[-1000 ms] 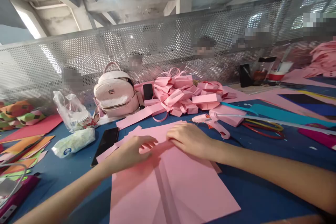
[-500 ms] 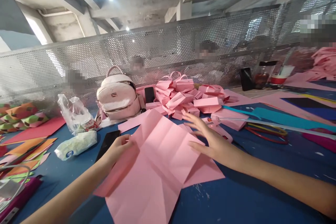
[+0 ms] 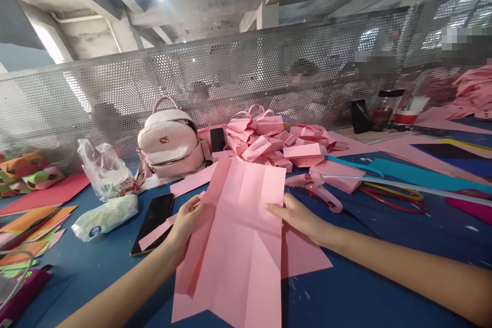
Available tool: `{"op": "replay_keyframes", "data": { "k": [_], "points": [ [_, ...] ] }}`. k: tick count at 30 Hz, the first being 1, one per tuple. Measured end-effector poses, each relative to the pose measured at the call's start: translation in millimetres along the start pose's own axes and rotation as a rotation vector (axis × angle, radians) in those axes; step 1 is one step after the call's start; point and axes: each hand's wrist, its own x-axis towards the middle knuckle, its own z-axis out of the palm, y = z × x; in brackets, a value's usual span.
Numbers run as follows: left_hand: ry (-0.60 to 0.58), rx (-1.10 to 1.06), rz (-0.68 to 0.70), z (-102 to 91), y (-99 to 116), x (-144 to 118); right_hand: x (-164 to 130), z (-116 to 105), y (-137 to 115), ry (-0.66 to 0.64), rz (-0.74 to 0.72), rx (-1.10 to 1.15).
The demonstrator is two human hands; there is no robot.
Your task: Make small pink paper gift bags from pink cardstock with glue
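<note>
Pink creased paper sheet, partly unfolded, is gripped by left hand and right hand.

hands holding creased pink paper

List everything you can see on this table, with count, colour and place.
creased sheet: one, pink, centre, lifted
flat sheets: some, pink, under it
folded boxes: a pile, pink, centre back
backpack: one, pale pink, back left
phone: one, black, left of centre
plastic bag: one, clear, left
tissue pack: one, white, left
glue gun: one, pink, right of centre
table: blue
left hand: grips sheet's left edge
right hand: grips sheet's right edge
</note>
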Motion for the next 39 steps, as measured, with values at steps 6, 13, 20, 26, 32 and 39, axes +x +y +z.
{"op": "replay_keyframes", "data": {
  "k": [6,13,20,26,32,39],
  "points": [
    [-0.049,0.003,0.046,-8.8,-6.7,18.5,2.4,1.9,9.8,0.020,-0.048,0.035],
    [-0.221,0.007,-0.018,-13.2,0.5,16.1,1.3,-2.4,18.5,-0.041,-0.022,0.125],
    [-0.260,0.035,-0.013,-9.5,-7.9,19.2,-6.7,-3.6,17.2,-0.102,-0.038,0.116],
    [-0.283,-0.012,-0.029,0.4,-19.5,9.9,-12.0,-1.8,6.2,-0.203,-0.054,0.141],
    [-0.366,-0.040,-0.070,9.4,-14.4,-3.4,-14.9,0.4,-1.8,-0.269,-0.090,0.162],
    [-0.397,-0.077,-0.086,13.2,-15.5,-7.9,-19.9,1.4,-8.7,-0.327,-0.074,0.091]
  ]
}}
